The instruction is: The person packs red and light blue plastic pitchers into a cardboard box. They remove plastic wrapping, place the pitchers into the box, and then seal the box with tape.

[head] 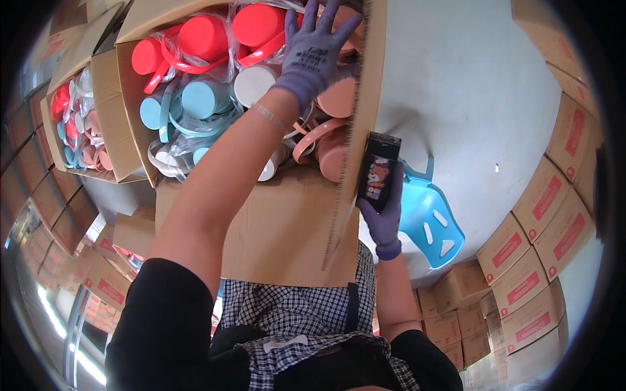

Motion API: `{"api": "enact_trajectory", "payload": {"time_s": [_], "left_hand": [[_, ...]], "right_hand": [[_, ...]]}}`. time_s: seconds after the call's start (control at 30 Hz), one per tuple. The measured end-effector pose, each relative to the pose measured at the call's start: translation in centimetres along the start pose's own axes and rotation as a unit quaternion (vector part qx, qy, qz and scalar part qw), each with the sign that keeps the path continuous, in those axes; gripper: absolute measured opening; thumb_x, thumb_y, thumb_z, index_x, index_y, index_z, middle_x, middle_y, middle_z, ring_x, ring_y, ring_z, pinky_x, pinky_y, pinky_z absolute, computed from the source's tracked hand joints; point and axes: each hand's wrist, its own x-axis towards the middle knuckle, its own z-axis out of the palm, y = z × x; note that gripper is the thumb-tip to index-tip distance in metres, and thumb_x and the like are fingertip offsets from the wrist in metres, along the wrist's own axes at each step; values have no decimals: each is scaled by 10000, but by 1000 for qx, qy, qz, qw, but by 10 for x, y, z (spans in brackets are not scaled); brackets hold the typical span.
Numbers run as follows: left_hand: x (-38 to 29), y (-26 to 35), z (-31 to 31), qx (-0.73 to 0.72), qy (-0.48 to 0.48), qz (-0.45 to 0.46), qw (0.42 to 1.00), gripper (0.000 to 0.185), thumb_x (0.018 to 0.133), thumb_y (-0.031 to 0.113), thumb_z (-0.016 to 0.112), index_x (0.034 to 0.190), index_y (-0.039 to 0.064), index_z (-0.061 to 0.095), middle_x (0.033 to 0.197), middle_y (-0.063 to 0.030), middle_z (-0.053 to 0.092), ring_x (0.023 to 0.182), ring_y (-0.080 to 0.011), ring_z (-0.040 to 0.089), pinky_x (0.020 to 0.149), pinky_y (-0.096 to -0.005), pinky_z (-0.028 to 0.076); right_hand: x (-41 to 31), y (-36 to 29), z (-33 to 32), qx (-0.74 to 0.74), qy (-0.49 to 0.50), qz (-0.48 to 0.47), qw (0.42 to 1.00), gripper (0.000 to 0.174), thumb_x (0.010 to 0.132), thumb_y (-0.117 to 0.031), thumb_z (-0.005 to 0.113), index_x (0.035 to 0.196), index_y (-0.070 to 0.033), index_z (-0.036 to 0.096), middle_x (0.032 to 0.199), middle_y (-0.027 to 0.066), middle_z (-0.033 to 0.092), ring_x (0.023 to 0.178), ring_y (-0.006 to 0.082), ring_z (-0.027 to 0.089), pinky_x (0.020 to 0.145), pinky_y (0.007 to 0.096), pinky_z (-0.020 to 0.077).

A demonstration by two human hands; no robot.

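Observation:
My left hand [313, 58], in a purple glove, reaches over an open cardboard box [134, 97] with its fingers spread. It lies over the plastic-wrapped cups; whether it touches them is hard to tell. In the box are red cups [203, 36], light-blue cups [199, 99], a white cup [254, 85] and salmon-pink cups [335, 154], several with loop handles. My right hand [386, 222], also gloved, grips a small black box [375, 176] printed with a cartoon bear. It is beside the raised right flap [370, 88], outside the carton. The near flap [288, 225] hangs towards my apron.
Left of the carton stands another open box [115, 107] of similar cups. A blue plastic chair [430, 220] is at the right. Printed cartons [545, 195] are stacked along the right side; more cartons [105, 281] stand at lower left.

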Motion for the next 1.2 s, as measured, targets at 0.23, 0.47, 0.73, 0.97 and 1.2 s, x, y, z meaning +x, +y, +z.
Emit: {"api": "enact_trajectory", "payload": {"time_s": [0.23,0.47,0.73,0.97,1.2], "left_hand": [[-98,-40,67,-408,-41,-276,869,579,868,385,707,1404,212,570,1467,-115,467,1366,-368,414,1085,-679,295],[-97,-81,81,-651,-79,-417,629,464,935,306,662,1369,149,619,1318,-80,590,1221,-287,530,1013,-519,412],[-75,-154,54,-689,-170,-273,649,353,1012,216,610,1330,77,674,1148,-40,730,1055,-195,662,930,-336,545],[-107,-241,-83,108,24,-260,959,600,842,557,723,1355,260,633,1336,-139,631,1218,-393,590,980,-616,455],[-186,-217,-35,119,-108,-359,919,586,891,533,649,1379,217,579,1340,-167,591,1295,-405,509,1087,-667,330]], "right_hand": [[46,0,53,-203,83,-95,971,1021,794,-45,782,1619,15,184,1441,244,519,1280,309,567,1056,383,471],[83,-5,94,-293,124,-154,935,929,785,-119,743,1584,-6,285,1234,250,560,1111,433,552,996,480,455],[87,-2,108,-392,54,-106,912,1017,771,-94,754,1603,17,179,1503,305,425,1355,472,445,1150,481,361],[96,-15,132,-481,41,21,876,1043,809,-132,743,1612,5,92,1439,365,435,1297,514,464,1125,511,373],[93,1,112,-485,12,-113,867,1078,808,-162,753,1615,-21,53,1386,360,447,1239,520,486,1085,547,388]]}}
